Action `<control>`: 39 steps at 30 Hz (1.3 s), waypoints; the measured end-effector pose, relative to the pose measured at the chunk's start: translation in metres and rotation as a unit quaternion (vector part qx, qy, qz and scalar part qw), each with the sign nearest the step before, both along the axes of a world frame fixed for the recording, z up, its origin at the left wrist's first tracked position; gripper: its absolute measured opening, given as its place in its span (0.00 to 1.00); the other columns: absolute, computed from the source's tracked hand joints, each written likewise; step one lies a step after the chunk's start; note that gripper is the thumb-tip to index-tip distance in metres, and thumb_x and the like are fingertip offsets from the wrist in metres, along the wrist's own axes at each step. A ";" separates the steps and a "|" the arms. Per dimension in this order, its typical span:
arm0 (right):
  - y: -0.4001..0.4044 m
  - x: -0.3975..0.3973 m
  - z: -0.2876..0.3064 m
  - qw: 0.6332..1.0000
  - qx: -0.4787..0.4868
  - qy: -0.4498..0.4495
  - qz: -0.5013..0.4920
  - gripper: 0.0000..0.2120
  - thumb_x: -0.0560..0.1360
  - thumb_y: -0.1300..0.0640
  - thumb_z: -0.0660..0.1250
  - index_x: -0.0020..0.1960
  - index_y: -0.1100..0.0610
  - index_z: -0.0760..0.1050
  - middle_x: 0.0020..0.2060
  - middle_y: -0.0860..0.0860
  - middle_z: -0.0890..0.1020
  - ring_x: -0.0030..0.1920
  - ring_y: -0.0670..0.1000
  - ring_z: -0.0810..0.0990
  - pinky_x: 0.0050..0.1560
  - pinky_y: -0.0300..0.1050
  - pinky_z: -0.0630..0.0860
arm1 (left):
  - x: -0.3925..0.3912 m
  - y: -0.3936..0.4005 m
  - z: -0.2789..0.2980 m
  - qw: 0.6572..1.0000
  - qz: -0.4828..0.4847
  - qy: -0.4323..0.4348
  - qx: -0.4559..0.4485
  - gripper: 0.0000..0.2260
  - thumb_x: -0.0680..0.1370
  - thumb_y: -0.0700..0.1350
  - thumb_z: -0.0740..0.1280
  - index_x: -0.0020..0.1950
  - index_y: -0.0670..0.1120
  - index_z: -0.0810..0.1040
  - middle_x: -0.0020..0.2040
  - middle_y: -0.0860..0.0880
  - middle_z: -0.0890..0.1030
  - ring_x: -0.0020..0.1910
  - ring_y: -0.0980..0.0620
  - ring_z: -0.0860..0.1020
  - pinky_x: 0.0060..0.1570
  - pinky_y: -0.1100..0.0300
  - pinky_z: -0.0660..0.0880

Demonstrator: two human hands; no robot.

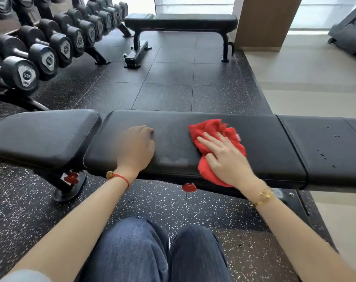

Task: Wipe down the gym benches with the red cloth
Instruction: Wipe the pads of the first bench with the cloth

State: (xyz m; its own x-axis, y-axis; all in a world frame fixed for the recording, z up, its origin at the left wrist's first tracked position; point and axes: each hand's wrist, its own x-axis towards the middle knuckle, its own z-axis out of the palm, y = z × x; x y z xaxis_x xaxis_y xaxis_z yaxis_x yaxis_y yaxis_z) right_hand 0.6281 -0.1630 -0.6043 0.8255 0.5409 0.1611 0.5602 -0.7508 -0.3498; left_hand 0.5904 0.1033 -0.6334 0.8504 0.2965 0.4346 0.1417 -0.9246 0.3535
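Observation:
A long black padded gym bench [264, 143] runs across the view in front of me. On its middle pad lies the crumpled red cloth [210, 128], with my right hand [224, 155] pressed flat on top of it, fingers spread. My left hand [137, 147] rests on the same pad to the left of the cloth, fingers curled down onto the surface, holding nothing. A pale smear shows on the pad's near edge between the hands. A second black flat bench [181, 22] stands farther back.
A rack of black dumbbells [50, 45] lines the left side. A brown pillar [262, 23] stands at the back right, with a dark machine [350, 35] beyond it. Speckled black rubber floor [169, 86] lies between the benches. My knees in blue jeans [162, 253] are below.

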 end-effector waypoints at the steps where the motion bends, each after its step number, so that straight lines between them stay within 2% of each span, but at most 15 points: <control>1: -0.015 0.008 0.001 1.000 0.000 0.004 -0.025 0.25 0.77 0.57 0.59 0.73 0.46 0.66 0.75 0.44 0.63 0.77 0.52 0.56 0.78 0.48 0.47 | 0.000 0.000 0.000 1.000 -0.001 0.001 0.001 0.14 0.75 0.45 0.64 0.60 0.51 0.79 0.62 0.50 0.80 0.65 0.48 0.74 0.67 0.47 0.65; 4: -0.038 0.044 0.006 0.994 -0.006 0.032 -0.100 0.24 0.79 0.58 0.57 0.74 0.48 0.65 0.76 0.47 0.62 0.77 0.55 0.55 0.78 0.50 0.45 | 0.001 -0.001 0.000 1.000 -0.001 0.007 0.001 0.14 0.75 0.45 0.64 0.60 0.51 0.79 0.63 0.50 0.80 0.65 0.48 0.74 0.68 0.46 0.65; 8: -0.013 0.084 0.010 0.985 -0.042 0.051 -0.157 0.24 0.80 0.55 0.53 0.76 0.51 0.60 0.78 0.51 0.58 0.77 0.62 0.53 0.78 0.53 0.45 | 0.000 -0.002 0.001 1.000 0.005 0.012 -0.002 0.14 0.75 0.45 0.64 0.60 0.51 0.78 0.63 0.49 0.79 0.65 0.48 0.73 0.68 0.46 0.64; 13: 0.026 0.067 0.008 0.995 -0.045 0.031 -0.087 0.25 0.79 0.53 0.56 0.76 0.50 0.61 0.77 0.50 0.59 0.77 0.61 0.53 0.78 0.52 0.46 | 0.000 -0.001 0.001 1.000 0.000 0.012 0.002 0.14 0.75 0.45 0.63 0.60 0.50 0.78 0.63 0.49 0.79 0.65 0.48 0.73 0.68 0.47 0.63; 18: 0.001 0.015 0.002 0.999 -0.012 0.021 -0.039 0.25 0.78 0.55 0.58 0.75 0.46 0.63 0.76 0.45 0.61 0.78 0.55 0.53 0.78 0.48 0.46 | -0.001 0.002 0.000 1.000 -0.008 0.008 0.003 0.15 0.76 0.46 0.61 0.61 0.50 0.78 0.63 0.49 0.79 0.65 0.48 0.73 0.67 0.47 0.63; 21: -0.036 0.000 0.000 0.996 -0.002 0.019 -0.085 0.24 0.78 0.55 0.57 0.74 0.46 0.64 0.76 0.44 0.62 0.78 0.54 0.54 0.78 0.47 0.46 | -0.002 0.000 0.001 1.000 -0.015 0.020 -0.003 0.15 0.77 0.44 0.62 0.63 0.48 0.78 0.65 0.47 0.78 0.67 0.46 0.71 0.69 0.46 0.61; 25: -0.077 0.014 0.001 0.978 -0.011 0.031 -0.207 0.24 0.79 0.56 0.56 0.75 0.48 0.63 0.76 0.47 0.61 0.77 0.57 0.54 0.78 0.49 0.45 | -0.004 -0.007 0.010 0.999 -0.022 0.025 -0.024 0.13 0.79 0.42 0.61 0.62 0.46 0.79 0.66 0.46 0.78 0.69 0.46 0.71 0.72 0.45 0.60; 30: -0.060 0.046 0.006 0.961 -0.039 0.047 -0.271 0.25 0.79 0.55 0.54 0.76 0.51 0.61 0.77 0.51 0.59 0.76 0.63 0.55 0.77 0.54 0.47 | 0.011 -0.065 0.036 0.992 -0.126 -0.003 -0.029 0.14 0.77 0.42 0.63 0.62 0.46 0.79 0.64 0.48 0.78 0.67 0.47 0.72 0.71 0.49 0.62; 34: -0.058 0.034 0.010 0.969 -0.015 0.048 -0.243 0.24 0.79 0.55 0.57 0.75 0.49 0.63 0.76 0.48 0.61 0.77 0.58 0.56 0.77 0.50 0.48 | 0.033 -0.126 0.041 0.977 -0.210 0.000 -0.033 0.16 0.77 0.43 0.63 0.64 0.48 0.77 0.65 0.50 0.77 0.68 0.49 0.71 0.72 0.49 0.61; 39: -0.069 0.009 0.006 0.975 0.018 0.024 -0.222 0.24 0.77 0.59 0.58 0.73 0.49 0.67 0.74 0.48 0.66 0.75 0.54 0.62 0.76 0.46 0.55 | 0.051 -0.186 0.028 0.967 -0.248 0.049 -0.020 0.18 0.78 0.45 0.60 0.68 0.48 0.75 0.68 0.51 0.75 0.70 0.49 0.68 0.73 0.47 0.58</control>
